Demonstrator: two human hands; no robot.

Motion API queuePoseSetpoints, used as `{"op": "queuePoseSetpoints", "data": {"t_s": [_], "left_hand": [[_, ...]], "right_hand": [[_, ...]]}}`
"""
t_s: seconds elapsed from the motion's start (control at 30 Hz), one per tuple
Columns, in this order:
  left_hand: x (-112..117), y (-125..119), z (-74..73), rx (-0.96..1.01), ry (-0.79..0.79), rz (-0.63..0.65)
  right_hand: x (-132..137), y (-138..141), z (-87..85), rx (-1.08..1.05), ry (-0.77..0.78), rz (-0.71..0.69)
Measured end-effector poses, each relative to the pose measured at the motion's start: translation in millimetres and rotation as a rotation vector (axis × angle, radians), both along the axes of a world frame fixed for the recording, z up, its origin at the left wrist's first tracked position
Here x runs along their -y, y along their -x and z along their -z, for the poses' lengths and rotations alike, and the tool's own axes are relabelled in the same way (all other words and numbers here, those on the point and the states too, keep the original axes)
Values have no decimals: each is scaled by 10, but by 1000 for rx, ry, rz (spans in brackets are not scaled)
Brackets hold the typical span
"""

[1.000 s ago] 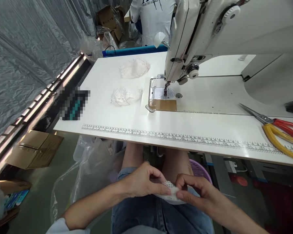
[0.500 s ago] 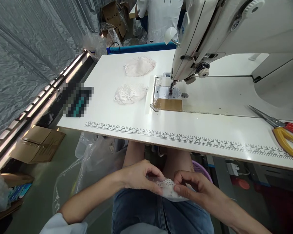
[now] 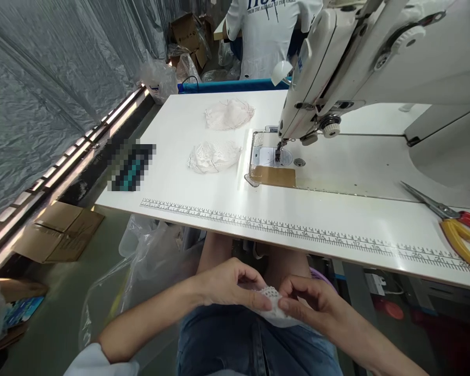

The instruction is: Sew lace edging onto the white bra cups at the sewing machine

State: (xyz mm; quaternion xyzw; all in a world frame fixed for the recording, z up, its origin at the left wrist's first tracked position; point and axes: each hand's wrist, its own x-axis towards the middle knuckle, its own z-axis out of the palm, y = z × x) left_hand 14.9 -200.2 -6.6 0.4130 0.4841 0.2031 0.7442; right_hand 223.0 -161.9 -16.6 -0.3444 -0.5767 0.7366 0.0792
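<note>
Over my lap, below the table's front edge, my left hand [image 3: 227, 284] and my right hand [image 3: 315, 305] both pinch a small white lace piece [image 3: 273, 304] between thumbs and fingers. The two hands nearly touch. Two more white lace pieces lie on the white sewing table [image 3: 203, 193]: one [image 3: 214, 156] left of the needle plate, another [image 3: 229, 114] farther back. The white sewing machine [image 3: 360, 62] stands at the upper right, its needle [image 3: 278, 151] over the metal plate.
Red and yellow handled scissors [image 3: 460, 227] lie at the table's right edge. A printed ruler [image 3: 297, 232] runs along the front edge. A clear plastic bag [image 3: 144, 261] hangs by my left knee. Cardboard boxes [image 3: 58, 237] sit on the floor left. A person in white stands beyond the table.
My hands have stayed over my lap, working the lace piece closer together. The view has shifted a little, so the table sits lower in frame.
</note>
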Motion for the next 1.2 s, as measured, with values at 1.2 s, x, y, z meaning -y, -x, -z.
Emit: {"op": "queuePoseSetpoints", "data": {"t_s": [1.2], "left_hand": [[-2378, -60, -863, -877, -334, 349]], "right_hand": [[-1844, 109, -89, -84, -1922, -42]]}}
